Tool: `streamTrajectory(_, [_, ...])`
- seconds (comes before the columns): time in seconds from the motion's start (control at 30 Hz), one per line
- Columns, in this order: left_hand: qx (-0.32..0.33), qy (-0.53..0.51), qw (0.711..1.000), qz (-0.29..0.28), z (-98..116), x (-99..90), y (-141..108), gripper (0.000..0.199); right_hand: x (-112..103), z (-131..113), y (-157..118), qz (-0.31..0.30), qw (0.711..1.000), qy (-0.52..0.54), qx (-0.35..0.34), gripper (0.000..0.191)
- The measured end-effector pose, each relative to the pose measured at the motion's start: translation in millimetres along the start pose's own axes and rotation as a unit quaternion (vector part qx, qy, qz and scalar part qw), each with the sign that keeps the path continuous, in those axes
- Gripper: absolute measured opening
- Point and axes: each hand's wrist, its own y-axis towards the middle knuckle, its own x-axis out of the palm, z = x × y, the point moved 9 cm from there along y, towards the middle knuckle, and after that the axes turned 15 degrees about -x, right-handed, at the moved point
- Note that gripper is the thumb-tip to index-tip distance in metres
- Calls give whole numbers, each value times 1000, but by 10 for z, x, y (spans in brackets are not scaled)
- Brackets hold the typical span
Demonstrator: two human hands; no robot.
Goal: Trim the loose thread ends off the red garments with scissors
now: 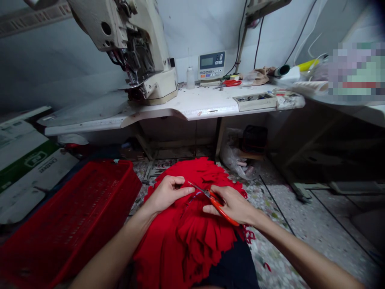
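Note:
A heap of red fabric [198, 233] with scalloped edges lies over the person's lap. My left hand [171, 192] is closed, pinching a bit of the red fabric between thumb and fingers near the top of the heap. In my right hand [228, 202] are scissors with red-orange handles [221, 210], the fingers wrapped round the loops. Their blades point up and left, with the tips close to my left fingertips. Whether the tips touch the cloth is too small to tell.
A white sewing table [207, 105] stands ahead, bearing a sewing machine [150, 48], a control box [211, 66] and other red scissors [232, 83]. At left are a red plastic crate [75, 208] and a white-green carton [30, 164]. A plastic bag [234, 160] lies beneath the table.

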Motion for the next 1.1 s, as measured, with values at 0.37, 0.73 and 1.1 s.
streamTrajectory(0.37, [13, 22, 1000, -7, -28, 28, -39, 29, -25, -87, 195, 4, 1000, -7, -21, 47])
streamTrajectory(0.73, [31, 155, 916, -368, 284, 226, -843, 19, 126, 553, -94, 111, 969, 193, 105, 57])
streamTrajectory(1.1, [61, 233, 966, 96, 138, -486, 554, 26, 251, 565, -171, 108, 957, 236, 128, 55])
